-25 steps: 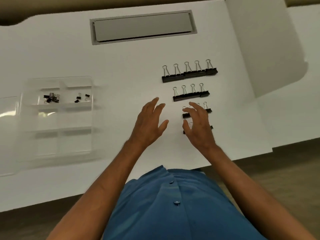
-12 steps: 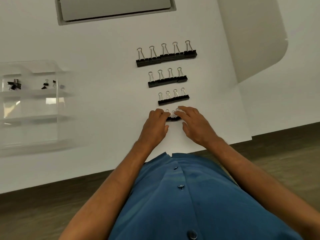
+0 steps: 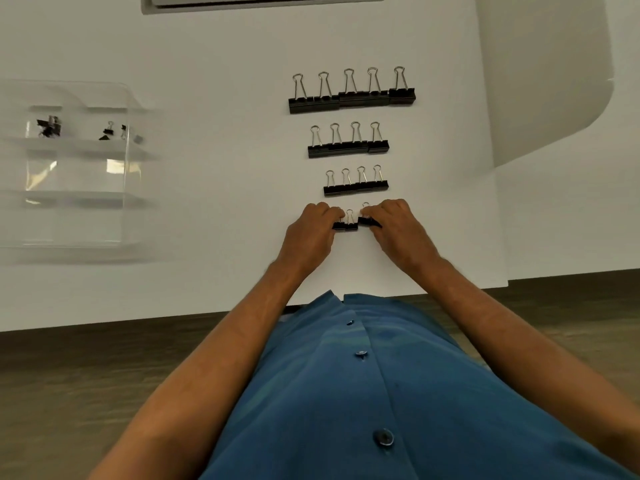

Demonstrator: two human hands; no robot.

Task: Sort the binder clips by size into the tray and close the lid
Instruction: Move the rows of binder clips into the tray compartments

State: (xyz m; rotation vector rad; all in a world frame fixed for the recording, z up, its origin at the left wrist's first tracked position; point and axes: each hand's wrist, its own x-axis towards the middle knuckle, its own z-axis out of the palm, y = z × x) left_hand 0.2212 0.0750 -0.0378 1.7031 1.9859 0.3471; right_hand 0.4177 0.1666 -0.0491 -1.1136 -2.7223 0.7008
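Observation:
Black binder clips lie in rows on the white table: several large ones (image 3: 351,98) at the back, a medium row (image 3: 348,147), a smaller row (image 3: 356,187), and the smallest row (image 3: 350,225) nearest me. My left hand (image 3: 308,237) pinches the left end of that smallest row. My right hand (image 3: 398,230) pinches clips at its right end, lifted slightly apart from the rest. A clear compartment tray (image 3: 74,216) sits at the left, with tiny clips (image 3: 50,126) in its two far compartments.
A grey recessed panel (image 3: 259,1) is set in the table at the far edge. A second white table surface (image 3: 540,81) with a rounded corner lies at the right. The table's near edge runs just below my wrists, with brown floor beyond.
Both hands came down from hovering and closed onto the nearest row of small clips. The right-hand clips now sit split off from the left ones. The camera view shifted left and nearer.

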